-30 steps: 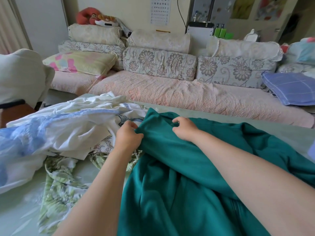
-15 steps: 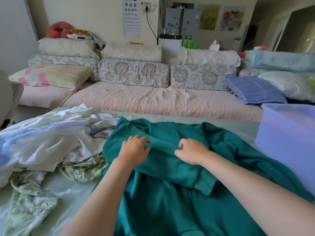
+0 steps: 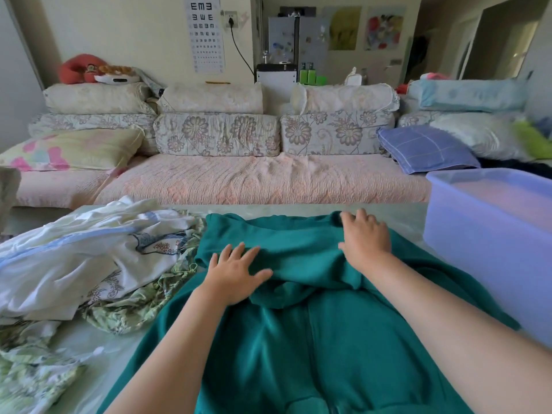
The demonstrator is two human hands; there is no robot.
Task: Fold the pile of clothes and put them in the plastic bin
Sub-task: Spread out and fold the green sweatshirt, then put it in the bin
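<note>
A pink quilted fabric sofa (image 3: 254, 180) is standing against the pale wall (image 3: 134, 31), with floral-print back cushions (image 3: 216, 134) leaning along its back. A blue checked pillow (image 3: 427, 147) is lying at its right end, a yellow-and-pink pillow (image 3: 74, 147) at its left. A white paper eye chart (image 3: 204, 31) is hanging above.

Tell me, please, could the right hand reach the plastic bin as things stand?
Probably yes: the right hand rests flat on the green garment, and nothing stands between it and the plastic bin.
</note>
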